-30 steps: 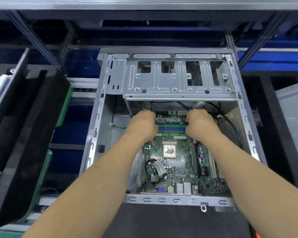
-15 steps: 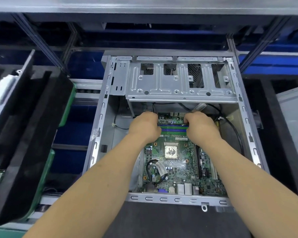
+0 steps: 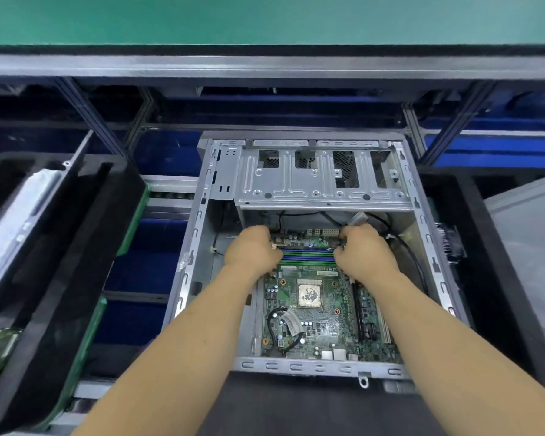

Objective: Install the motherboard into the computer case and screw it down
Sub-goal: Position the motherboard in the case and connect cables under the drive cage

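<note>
In the head view there is one open grey metal computer case [image 3: 302, 190], one green rectangular motherboard [image 3: 324, 322] and two bare hands. The case lies on its side on a dark table [image 3: 296, 404], with its open face up. A perforated metal drive cage [image 3: 321, 177] covers its far part.

The motherboard lies flat inside the case, on the case floor. Its long axis runs from the near edge of the case away toward the drive cage. The row of port connectors sits at the near wall; the blue and green memory slots [image 3: 307, 258] lie across the board at the far end. A square silver processor socket [image 3: 310, 295] is in the middle.

The left hand [image 3: 254, 250] and the right hand [image 3: 364, 250] are apart, one at each far corner of the board. Their fingers are curled over the far edge and grip it.

On the left, a black foam tray [image 3: 60, 247] holds a silver flat part [image 3: 22, 221].
</note>
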The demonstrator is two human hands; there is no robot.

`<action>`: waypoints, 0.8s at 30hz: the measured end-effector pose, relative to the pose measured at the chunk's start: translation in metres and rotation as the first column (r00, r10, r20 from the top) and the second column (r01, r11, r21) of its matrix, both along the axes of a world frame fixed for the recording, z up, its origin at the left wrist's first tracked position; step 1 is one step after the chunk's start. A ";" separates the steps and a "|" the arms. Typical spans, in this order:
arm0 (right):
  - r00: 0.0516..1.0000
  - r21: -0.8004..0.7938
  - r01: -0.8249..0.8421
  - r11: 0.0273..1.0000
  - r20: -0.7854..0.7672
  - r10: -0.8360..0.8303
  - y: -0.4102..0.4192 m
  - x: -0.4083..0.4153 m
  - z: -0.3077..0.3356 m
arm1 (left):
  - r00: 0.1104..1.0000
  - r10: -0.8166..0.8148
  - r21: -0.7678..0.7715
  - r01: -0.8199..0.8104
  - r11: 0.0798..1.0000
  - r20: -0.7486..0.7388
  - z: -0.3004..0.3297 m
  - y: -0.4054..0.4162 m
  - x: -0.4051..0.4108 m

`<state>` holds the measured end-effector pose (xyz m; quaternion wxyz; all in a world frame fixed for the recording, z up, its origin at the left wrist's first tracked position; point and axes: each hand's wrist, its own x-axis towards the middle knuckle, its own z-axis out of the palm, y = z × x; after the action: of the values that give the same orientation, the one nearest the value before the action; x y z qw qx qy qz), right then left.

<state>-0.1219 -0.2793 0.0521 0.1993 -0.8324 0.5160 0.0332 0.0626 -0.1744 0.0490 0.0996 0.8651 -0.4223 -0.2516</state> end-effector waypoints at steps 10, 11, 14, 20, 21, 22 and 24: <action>0.998 0.049 0.038 0.998 -0.043 -0.036 0.013 -0.015 0.000 | 0.993 0.040 -0.071 -0.048 0.996 -0.108 -0.008 0.005 -0.003; 0.998 0.046 0.043 0.998 -0.049 -0.041 0.014 -0.016 -0.001 | 0.993 0.039 -0.082 -0.048 0.995 -0.115 -0.009 0.006 -0.003; 0.995 0.077 0.095 0.993 -0.021 -0.093 0.013 -0.017 -0.004 | 0.991 0.064 -0.097 -0.076 0.992 -0.119 -0.011 0.007 -0.005; 0.976 0.145 0.216 0.966 0.001 -0.218 0.004 -0.012 -0.008 | 0.973 0.179 -0.020 -0.184 0.983 -0.147 -0.009 0.000 -0.002; 0.972 0.164 0.229 0.959 0.006 -0.234 0.002 -0.012 -0.010 | 0.971 0.184 -0.015 -0.189 0.982 -0.152 -0.009 -0.001 -0.002; 0.969 0.180 0.240 0.954 0.013 -0.247 0.001 -0.011 -0.011 | 0.970 0.186 -0.012 -0.190 0.982 -0.155 -0.009 -0.002 -0.003; 0.962 0.212 0.264 0.941 0.015 -0.273 -0.002 -0.009 -0.011 | 0.969 0.186 -0.013 -0.190 0.982 -0.160 -0.008 -0.003 -0.003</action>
<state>-0.1309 -0.2814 0.0412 0.2992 -0.7295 0.6137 0.0414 0.0595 -0.1777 0.0414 0.1684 0.8771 -0.3327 -0.3029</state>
